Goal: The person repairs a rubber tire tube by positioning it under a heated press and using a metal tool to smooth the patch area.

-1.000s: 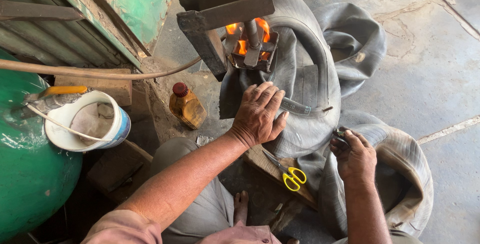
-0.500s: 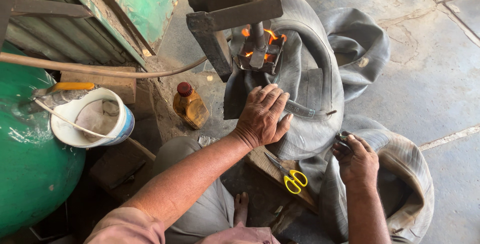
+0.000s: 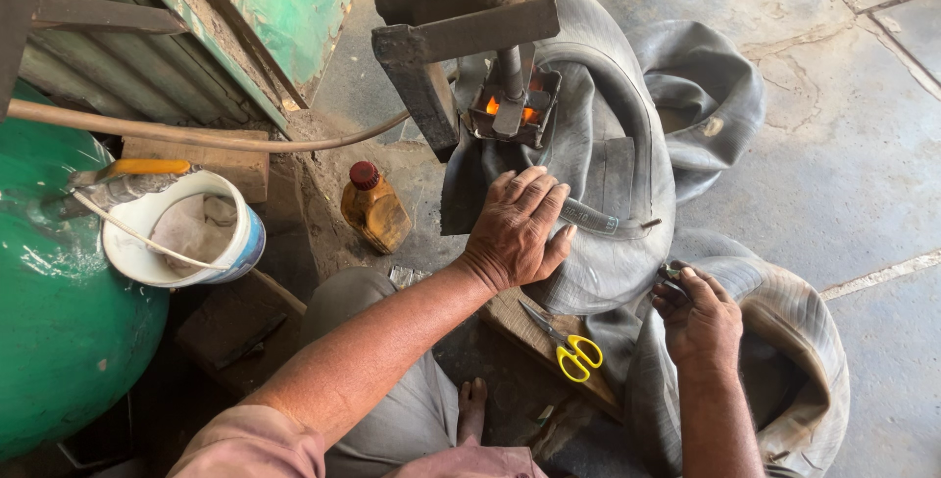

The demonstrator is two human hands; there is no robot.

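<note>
My left hand (image 3: 518,231) lies flat, fingers spread, on a grey rubber inner tube (image 3: 627,194) with a metal valve stem (image 3: 608,220) beside the fingertips. The tube is pinned under a dark iron clamp press (image 3: 461,32), whose small tray (image 3: 510,110) holds an orange flame. My right hand (image 3: 701,316) is closed around a small dark object and rests on a second grey inner tube (image 3: 794,341) lower right. Yellow-handled scissors (image 3: 569,346) lie on a wooden board between my hands.
A brown bottle with a red cap (image 3: 374,208) stands left of the press. A white bucket (image 3: 181,233) with a rag and tool sits against a green tank (image 3: 59,321). A hose (image 3: 225,140) crosses the ground. My bare foot (image 3: 472,409) is below.
The view has shifted slightly. My left hand stays pressed on the tube and my right hand keeps its grip; the flame in the tray looks smaller.
</note>
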